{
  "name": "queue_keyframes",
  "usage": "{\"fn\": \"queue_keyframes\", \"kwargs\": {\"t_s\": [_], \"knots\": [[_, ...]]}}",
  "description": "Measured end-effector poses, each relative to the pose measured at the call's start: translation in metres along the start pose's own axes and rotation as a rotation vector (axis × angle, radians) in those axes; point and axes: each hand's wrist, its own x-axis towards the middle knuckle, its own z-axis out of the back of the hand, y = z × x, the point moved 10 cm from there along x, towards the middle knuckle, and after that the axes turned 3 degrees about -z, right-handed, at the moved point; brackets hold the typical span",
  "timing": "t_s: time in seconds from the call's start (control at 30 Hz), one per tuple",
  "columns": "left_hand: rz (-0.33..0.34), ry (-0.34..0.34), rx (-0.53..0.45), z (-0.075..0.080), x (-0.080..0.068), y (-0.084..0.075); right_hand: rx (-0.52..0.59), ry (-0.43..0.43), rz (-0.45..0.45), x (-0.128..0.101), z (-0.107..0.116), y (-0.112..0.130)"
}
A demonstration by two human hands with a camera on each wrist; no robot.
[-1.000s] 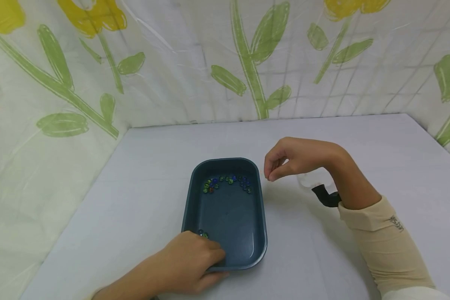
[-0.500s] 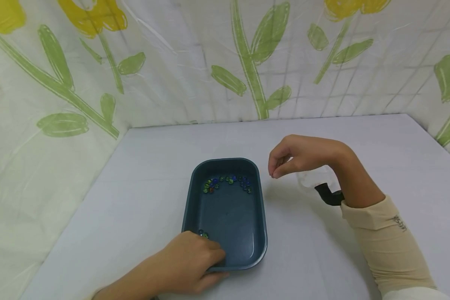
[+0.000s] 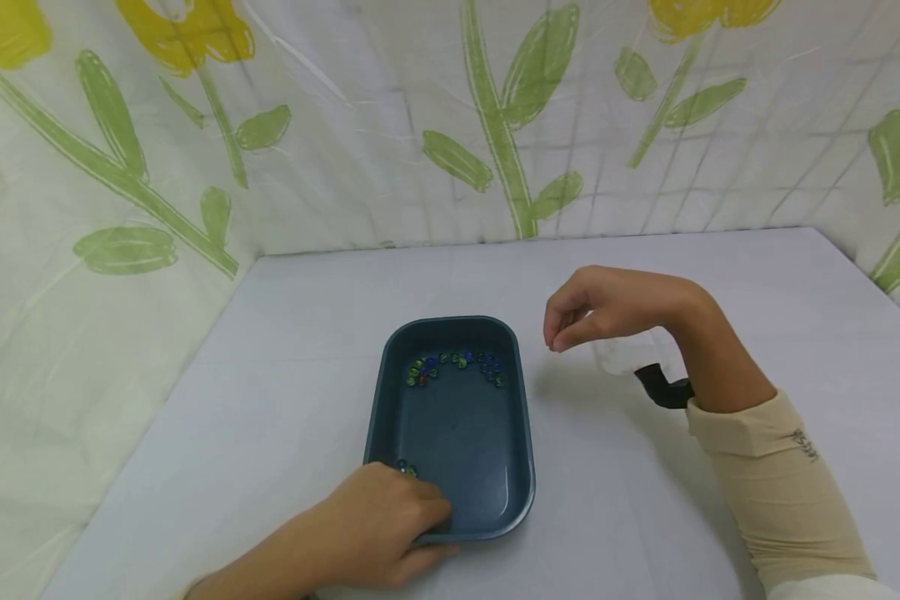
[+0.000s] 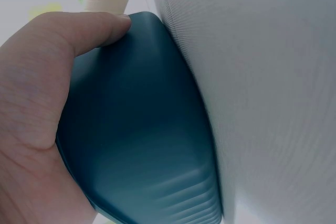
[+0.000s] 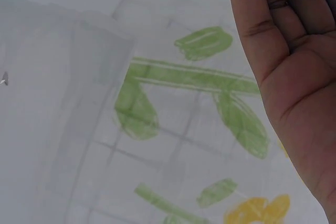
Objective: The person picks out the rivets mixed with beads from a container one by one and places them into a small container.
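Dark teal plastic tray [image 3: 450,500], rounded corners, coloured marbles [image 3: 453,367] inside.

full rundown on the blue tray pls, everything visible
The tray is dark blue-grey, rectangular with rounded corners and raised walls, plastic by the look, slightly glossy. It sits flat on the white table, long side running away from the person. Small glass marbles, mostly blue and green, lie along its far end; two more sit near the front left corner. The left hand grips that front left corner, fingers over the rim. The right hand hangs above the table to its right, not touching.
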Motion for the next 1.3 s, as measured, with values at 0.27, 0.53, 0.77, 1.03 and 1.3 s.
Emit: {"fn": "queue_keyframes", "kwargs": {"t_s": [0.27, 0.53, 0.77, 1.03, 1.3], "knots": [[-0.005, -0.004, 0.007, 0.001, 0.0, -0.001, 0.002, -0.005, -0.007, -0.002, 0.002, -0.003], [-0.012, -0.009, 0.017, 0.001, 0.0, -0.001, 0.002, -0.014, -0.013, -0.004, 0.005, -0.006], [-0.011, -0.011, 0.012, 0.001, 0.0, -0.001, 0.006, -0.021, -0.034, -0.006, 0.008, -0.009], [-0.008, -0.012, 0.017, 0.001, 0.0, -0.001, 0.007, -0.039, -0.048, -0.009, 0.013, -0.013], [-0.011, -0.016, 0.006, 0.002, 0.0, -0.002, 0.016, -0.05, -0.069, -0.015, 0.016, -0.016]]}}
